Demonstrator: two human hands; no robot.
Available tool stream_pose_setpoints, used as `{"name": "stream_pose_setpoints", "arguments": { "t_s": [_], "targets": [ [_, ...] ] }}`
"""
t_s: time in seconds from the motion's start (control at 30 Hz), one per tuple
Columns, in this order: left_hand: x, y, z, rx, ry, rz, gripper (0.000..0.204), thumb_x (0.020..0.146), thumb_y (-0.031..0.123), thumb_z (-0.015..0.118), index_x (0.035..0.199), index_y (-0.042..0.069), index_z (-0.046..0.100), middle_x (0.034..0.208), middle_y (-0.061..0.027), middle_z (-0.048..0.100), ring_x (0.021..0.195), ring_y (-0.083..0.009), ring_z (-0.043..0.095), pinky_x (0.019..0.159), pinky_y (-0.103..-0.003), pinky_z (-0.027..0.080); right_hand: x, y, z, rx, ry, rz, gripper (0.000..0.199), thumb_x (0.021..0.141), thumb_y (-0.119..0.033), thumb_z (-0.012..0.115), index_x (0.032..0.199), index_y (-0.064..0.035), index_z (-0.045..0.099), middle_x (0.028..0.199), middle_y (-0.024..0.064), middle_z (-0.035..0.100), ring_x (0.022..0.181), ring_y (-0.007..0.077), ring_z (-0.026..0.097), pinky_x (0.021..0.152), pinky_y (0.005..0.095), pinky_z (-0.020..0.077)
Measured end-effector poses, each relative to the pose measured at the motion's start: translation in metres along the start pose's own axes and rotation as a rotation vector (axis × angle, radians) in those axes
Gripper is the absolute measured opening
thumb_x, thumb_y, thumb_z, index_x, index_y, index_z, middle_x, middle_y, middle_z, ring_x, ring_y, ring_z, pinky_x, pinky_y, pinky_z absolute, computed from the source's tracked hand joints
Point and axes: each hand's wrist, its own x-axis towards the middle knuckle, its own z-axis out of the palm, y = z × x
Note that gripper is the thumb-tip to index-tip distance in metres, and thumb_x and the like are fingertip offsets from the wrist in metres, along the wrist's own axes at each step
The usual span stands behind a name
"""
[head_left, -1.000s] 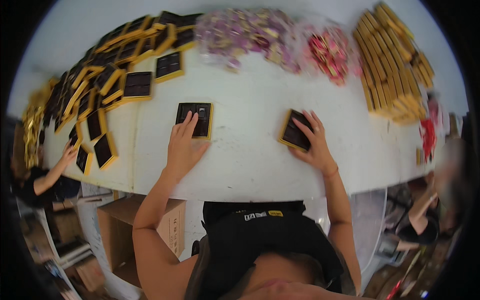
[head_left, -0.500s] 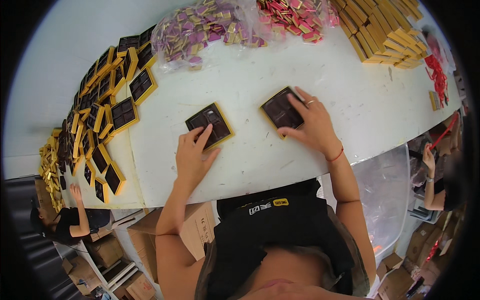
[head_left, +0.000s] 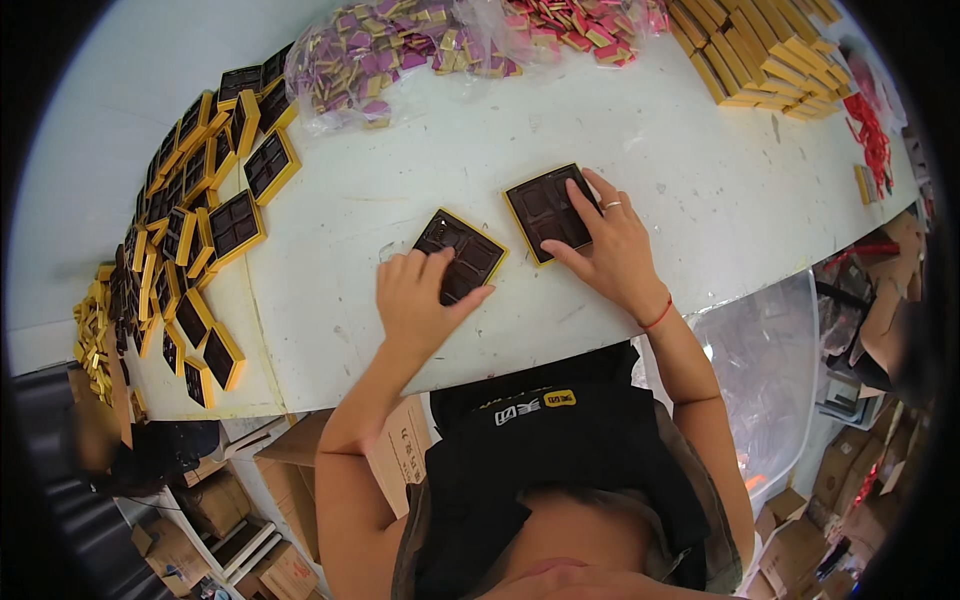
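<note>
On the white table, two small square gold-edged boxes lie flat, each fitted with a dark brown compartment tray. My left hand [head_left: 415, 303] grips the left box [head_left: 482, 262], its fingers over the tray and its thumb along the near edge. That box sits turned at an angle. Across the right box [head_left: 540, 205] rests my right hand [head_left: 618, 245], gripping it with the thumb at the near side and the fingers on the tray's right part. The compartments that show hold nothing I can make out. A narrow gap separates the two boxes.
Many similar boxes [head_left: 237, 225] are piled at the left. Clear bags of purple-and-gold pieces [head_left: 375, 60] and pink-and-gold pieces [head_left: 590, 30] lie at the far side. Stacked gold boxes [head_left: 750, 60] and red ribbon [head_left: 872, 140] are at the far right. Other people work at both sides.
My left hand has moved the left box to the right, nearer the other box. The right box has turned slightly and shifted a little left under my right hand.
</note>
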Motion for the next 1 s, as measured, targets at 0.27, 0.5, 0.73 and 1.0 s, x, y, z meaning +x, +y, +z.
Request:
{"name": "stream_pose_setpoints", "arguments": {
  "t_s": [0.27, 0.5, 0.73, 1.0],
  "targets": [
    [-0.006, -0.044, -0.044, -0.209, -0.332, 0.037, 0.078, 0.065, 0.014, 0.088, 0.136, 0.013, 0.057, 0.135, -0.0111, 0.051, 0.119, -0.0299, 0.051, 0.101, -0.04, 0.043, -0.024, 0.008, -0.016, 0.2, -0.042, 0.16, 0.085, 0.061, -0.036, 0.09, 0.132, -0.0022, 0.056, 0.144, 0.0159, 0.045, 0.115, 0.0323, 0.054, 0.09, 0.0388, 0.0518],
    [-0.035, -0.015, -0.003, -0.274, -0.109, -0.224, 0.071, 0.07, 0.013, 0.085, 0.135, 0.014, 0.058, 0.136, -0.0102, 0.051, 0.118, -0.0326, 0.05, 0.098, -0.04, 0.046, -0.045, 0.011, -0.013, 0.172, 0.037, 0.146, 0.082, 0.063, -0.027, 0.091, 0.134, -0.0058, 0.057, 0.148, 0.0181, 0.043, 0.12, 0.0334, 0.051, 0.1, 0.0423, 0.045],
    [-0.034, 0.023, 0.006, -0.311, -0.093, -0.238, 0.069, 0.07, 0.012, 0.084, 0.134, 0.011, 0.058, 0.135, -0.0115, 0.052, 0.118, -0.0334, 0.049, 0.098, -0.042, 0.043, -0.027, -0.02, -0.009, 0.175, -0.066, 0.059, 0.088, 0.063, -0.042, 0.089, 0.136, -0.0095, 0.055, 0.149, 0.0197, 0.04, 0.119, 0.035, 0.05, 0.098, 0.0443, 0.0417],
    [-0.035, 0.018, 0.008, -0.279, -0.068, -0.225, 0.068, 0.07, 0.012, 0.084, 0.133, 0.011, 0.059, 0.135, -0.0101, 0.053, 0.118, -0.0325, 0.049, 0.098, -0.042, 0.043, -0.025, -0.021, -0.01, 0.08, -0.04, 0.091, 0.08, 0.063, -0.041, 0.089, 0.127, -0.0057, 0.056, 0.147, 0.021, 0.042, 0.12, 0.0349, 0.049, 0.099, 0.0452, 0.0385]
  ]
}}
